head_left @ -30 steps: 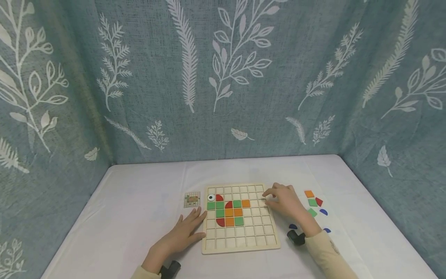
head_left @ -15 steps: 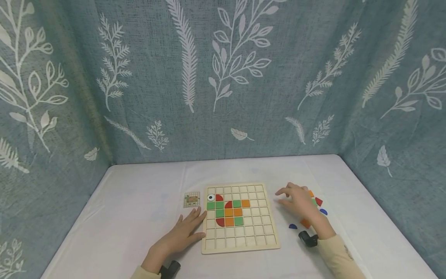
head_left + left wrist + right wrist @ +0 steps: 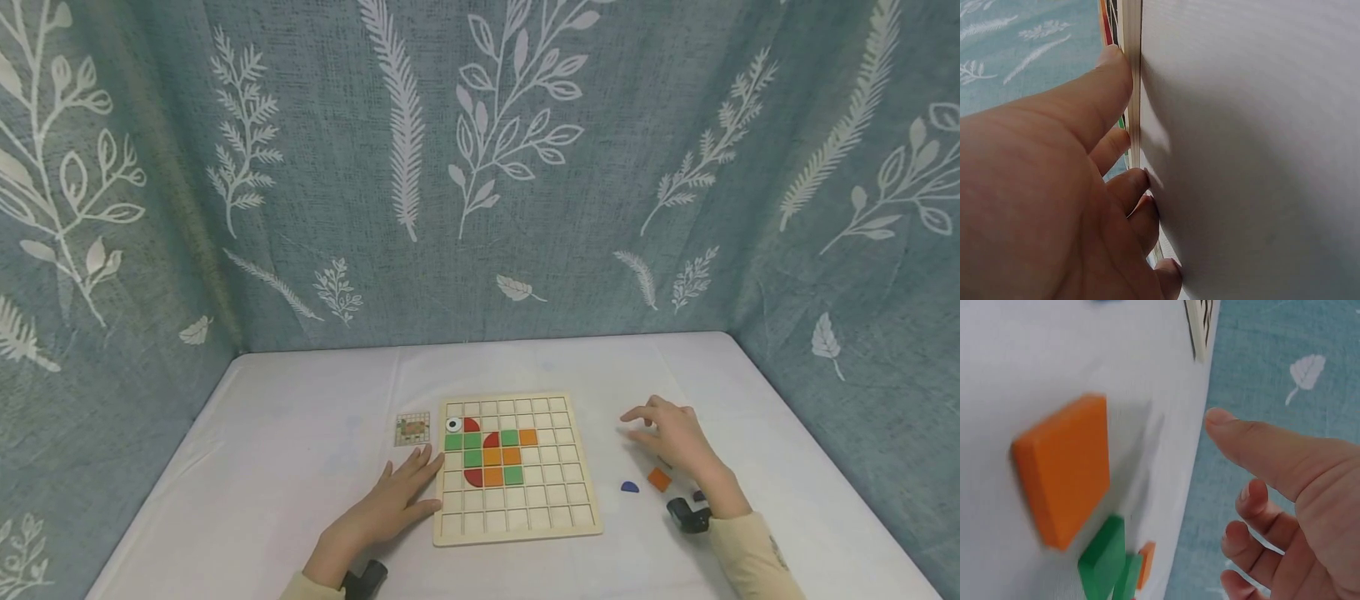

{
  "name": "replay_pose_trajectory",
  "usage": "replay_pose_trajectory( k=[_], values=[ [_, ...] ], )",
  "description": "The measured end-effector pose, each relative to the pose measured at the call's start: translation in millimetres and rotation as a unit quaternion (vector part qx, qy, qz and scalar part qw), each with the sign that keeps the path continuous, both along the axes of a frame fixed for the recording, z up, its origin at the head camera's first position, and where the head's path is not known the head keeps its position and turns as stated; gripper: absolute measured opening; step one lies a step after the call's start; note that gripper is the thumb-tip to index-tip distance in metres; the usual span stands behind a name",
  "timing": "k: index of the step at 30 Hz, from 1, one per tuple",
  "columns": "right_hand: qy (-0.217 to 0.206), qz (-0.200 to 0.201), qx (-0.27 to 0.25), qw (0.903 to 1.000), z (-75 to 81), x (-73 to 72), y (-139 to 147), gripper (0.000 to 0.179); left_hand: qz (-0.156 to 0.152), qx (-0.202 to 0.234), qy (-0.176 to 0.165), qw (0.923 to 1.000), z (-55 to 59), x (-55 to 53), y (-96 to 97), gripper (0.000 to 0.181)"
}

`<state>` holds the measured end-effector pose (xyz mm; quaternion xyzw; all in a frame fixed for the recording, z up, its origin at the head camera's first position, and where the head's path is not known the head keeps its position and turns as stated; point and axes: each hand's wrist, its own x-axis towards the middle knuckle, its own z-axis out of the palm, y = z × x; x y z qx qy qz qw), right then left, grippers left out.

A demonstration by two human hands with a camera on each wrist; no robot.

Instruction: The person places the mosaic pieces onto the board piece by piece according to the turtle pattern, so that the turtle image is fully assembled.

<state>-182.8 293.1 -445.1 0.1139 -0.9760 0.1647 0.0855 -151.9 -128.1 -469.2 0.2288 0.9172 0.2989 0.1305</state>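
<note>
My left hand [image 3: 396,502] rests on the cloth with its fingers spread, touching the left edge of a wooden grid board [image 3: 555,508]. In the left wrist view its thumb [image 3: 1107,81] lies against the board's side. Red, green and orange tiles and a white eye tile [image 3: 453,425] sit in the board's squares. Right of the board, my right hand [image 3: 675,440] hovers over loose tiles with nothing between its loosely bent fingers. An orange square tile [image 3: 1069,469] lies near it, with green tiles [image 3: 1104,556] beyond. In the head view the hand hides some of the loose tiles.
A small picture card [image 3: 412,428] lies left of the board's upper corner. A blue half-circle tile [image 3: 630,487] lies between the board and the orange square. A white cloth [image 3: 300,433] covers the table, and a blue-green leaf-patterned curtain [image 3: 315,167] surrounds it.
My right hand has moved right, from the board's right edge to above the loose tiles, now covering several of them. The left hand and the tiles on the board have stayed put.
</note>
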Motion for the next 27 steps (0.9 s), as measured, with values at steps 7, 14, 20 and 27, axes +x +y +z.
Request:
replay_pose_trajectory(
  k=[7,14,20,27],
  values=[
    [-0.024,-0.006,-0.003,0.9997,2.0,3.1,18,0.022,-0.001,0.004,0.001,1.0,1.7,0.5,-0.1,0.067],
    [-0.052,-0.019,-0.009,0.9984,5.0,7.3,35,0.025,0.001,0.003,-0.003,1.0,2.6,0.9,-0.3,0.067],
    [-0.064,-0.042,-0.005,0.9971,2.2,9.9,46,0.026,0.0,0.0,-0.004,1.0,2.4,0.8,-0.7,0.067],
    [-0.089,-0.062,0.004,0.9941,2.7,9.5,55,0.027,0.0,0.002,-0.006,1.0,4.0,0.8,-0.2,0.067]
  ],
)
